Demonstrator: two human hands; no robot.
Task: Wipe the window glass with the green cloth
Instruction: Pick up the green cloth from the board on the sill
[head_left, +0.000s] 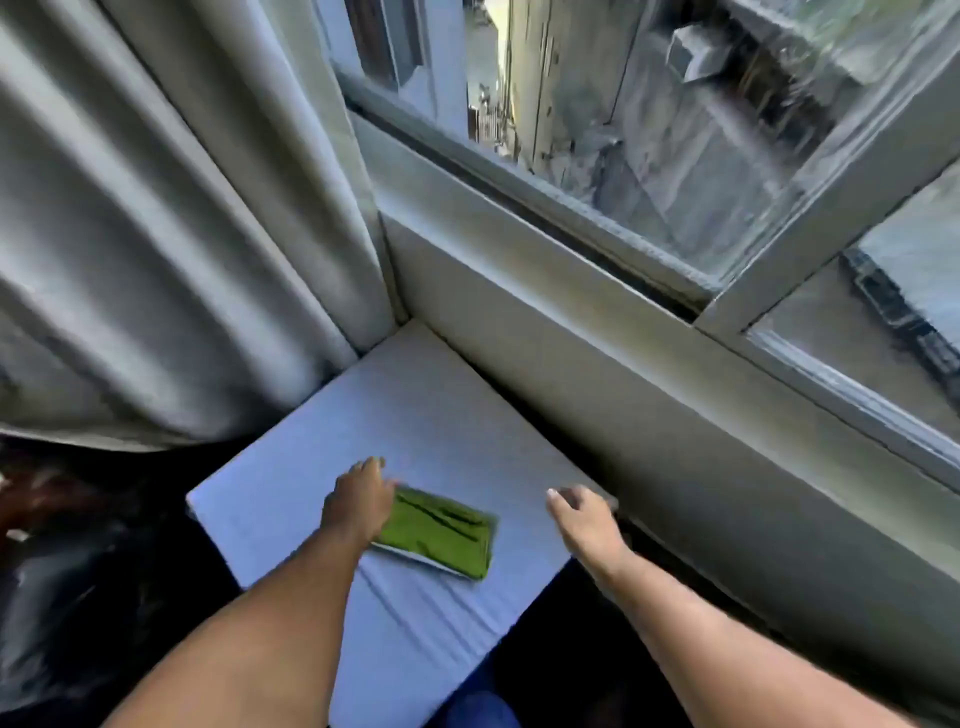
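The green cloth (441, 532) lies folded flat on a pale blue cushion (415, 405) below the window. My left hand (358, 501) rests over the cloth's left edge, fingers bent down onto it; whether it grips the cloth is unclear. To the right of the cloth, my right hand (584, 519) hovers with fingers apart and nothing in it, close to the cushion's right edge. The window glass (649, 135) fills the upper right, streaked, with buildings outside.
A grey curtain (156, 234) hangs at the left. The wide pale window sill and frame (597, 312) run diagonally between cushion and glass. A vertical frame bar (831, 208) splits the panes. Dark floor lies below the cushion.
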